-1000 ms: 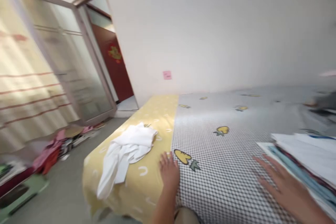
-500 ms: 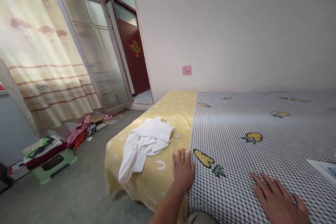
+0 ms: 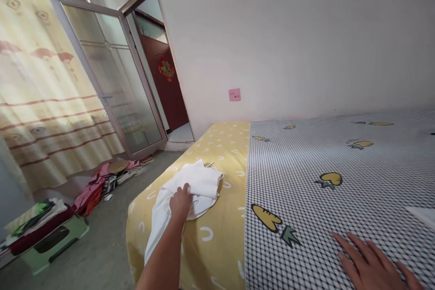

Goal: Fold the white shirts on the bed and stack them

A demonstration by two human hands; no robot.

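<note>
A crumpled white cloth (image 3: 200, 183) lies on the yellow end of the bed (image 3: 220, 235), with one end hanging over the bed's edge. My left hand (image 3: 181, 201) reaches onto it, fingers curled into the fabric. My right hand (image 3: 369, 263) lies flat and open on the black-and-white checked sheet (image 3: 322, 208) at the lower right, fingers spread. A white corner of folded fabric (image 3: 423, 215) shows at the right edge.
A glass door (image 3: 112, 86) stands open at the left, with a red door (image 3: 166, 86) behind it. Curtains (image 3: 37, 90) hang at far left. Clothes and books (image 3: 105, 181) lie on the floor, and a green stool (image 3: 50, 240) holds a pile.
My left hand has moved from the sheet's seam leftward onto the white cloth and closed on it. The view has swung left, and the stack at the right has mostly left the frame.
</note>
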